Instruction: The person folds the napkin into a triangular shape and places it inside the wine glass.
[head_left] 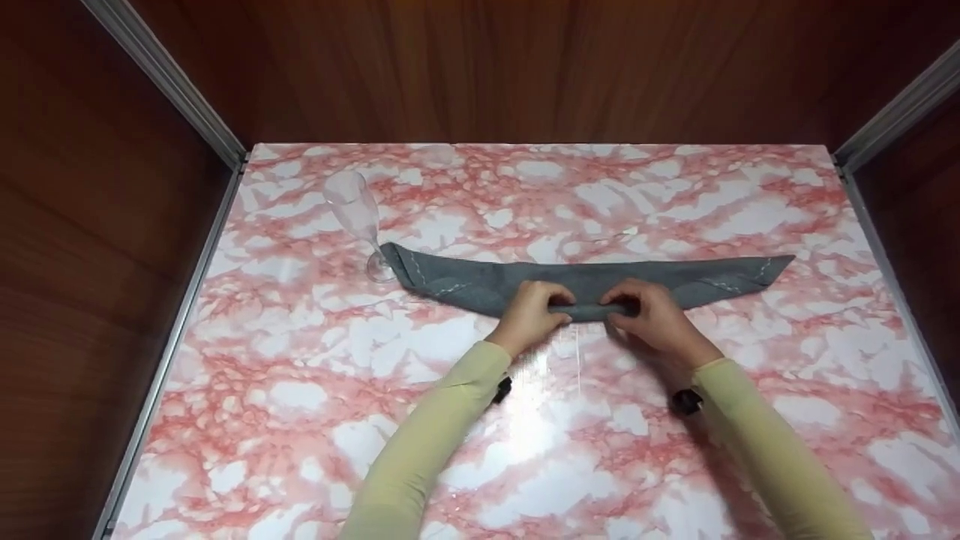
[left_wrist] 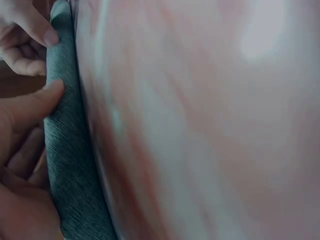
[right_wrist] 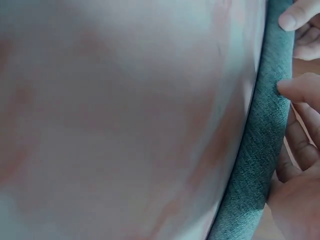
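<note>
Gripping the rolled near edge of the grey napkin point(head_left: 592, 283), both hands sit side by side at table centre: left hand point(head_left: 529, 315) w/ fingers curled over the roll, right hand point(head_left: 651, 315) likewise, thumbs underneath. Wrist views show each thumb pressed on the cloth roll point(left_wrist: 70, 165) point(right_wrist: 260, 150), other hand's fingertips just beyond. Napkin lies as a long band across the pink marble table point(head_left: 525, 450), ends pointing to 9 and 3 o'clock. Toward 10 o'clock, a clear champagne flute point(head_left: 358, 217) stands w/ its foot touching the napkin's left tip. Beyond, at 12, wooden wall point(head_left: 525, 67).
</note>
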